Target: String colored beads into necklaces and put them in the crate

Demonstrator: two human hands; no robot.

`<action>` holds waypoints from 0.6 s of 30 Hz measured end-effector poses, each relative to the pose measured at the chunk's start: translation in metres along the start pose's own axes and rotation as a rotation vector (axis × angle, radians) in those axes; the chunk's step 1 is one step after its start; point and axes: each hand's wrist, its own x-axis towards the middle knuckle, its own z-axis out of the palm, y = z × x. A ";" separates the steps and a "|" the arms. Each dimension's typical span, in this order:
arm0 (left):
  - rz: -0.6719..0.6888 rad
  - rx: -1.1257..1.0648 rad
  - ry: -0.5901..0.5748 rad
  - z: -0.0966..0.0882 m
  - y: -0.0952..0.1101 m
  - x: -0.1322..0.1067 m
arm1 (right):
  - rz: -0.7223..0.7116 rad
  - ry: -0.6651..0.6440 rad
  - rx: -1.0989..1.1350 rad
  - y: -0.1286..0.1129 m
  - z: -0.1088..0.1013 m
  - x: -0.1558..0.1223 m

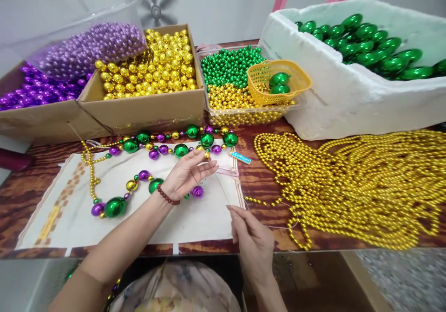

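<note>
My left hand hovers over a white cloth, fingers pinched on a small gold bead at the end of a thin thread. My right hand is lower, near the table's front edge, with its fingers pinched on the other part of that thread. A half-strung necklace of green, purple and gold beads curves across the cloth, beside and under my left hand.
At the back stand cardboard boxes of purple beads and gold beads, a clear tray of small green and gold beads, a yellow basket and a white foam box of large green beads. Gold bead strands fill the right.
</note>
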 end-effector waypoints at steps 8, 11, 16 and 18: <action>0.052 0.029 0.004 -0.003 -0.004 0.001 | 0.000 0.000 -0.056 0.002 0.001 -0.002; 0.052 0.036 0.012 -0.003 -0.005 0.002 | -0.025 -0.010 -0.082 0.002 0.000 -0.001; 0.086 0.154 -0.005 0.000 -0.008 0.000 | 0.007 -0.042 -0.067 0.006 0.005 -0.001; 0.088 0.211 -0.013 0.000 -0.012 -0.003 | 0.037 -0.048 -0.021 0.008 0.011 -0.001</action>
